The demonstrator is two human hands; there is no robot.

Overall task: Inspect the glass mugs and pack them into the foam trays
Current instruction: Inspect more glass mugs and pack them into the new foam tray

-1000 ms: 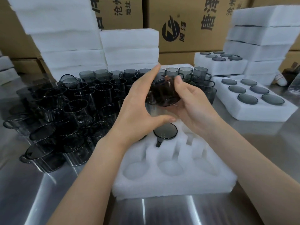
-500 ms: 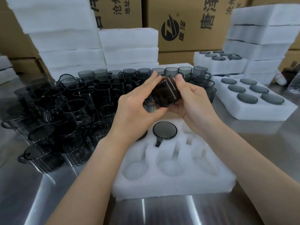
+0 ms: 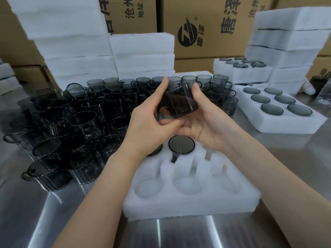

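Head view: the left hand and the right hand together grip one smoky glass mug, tilted, at centre frame. The foam tray lies at 6 o'clock on the desk, a packed mug in its far row. Loose mugs crowd 9 o'clock, and a filled tray sits at 3 o'clock.

Steel table; cardboard boxes behind, prob. stacked.

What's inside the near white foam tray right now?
The white foam tray holds one dark smoked-glass mug seated in the back middle pocket, and a second mug mostly hidden by the left hand. The front three pockets are empty. The right hand covers the back right pocket.
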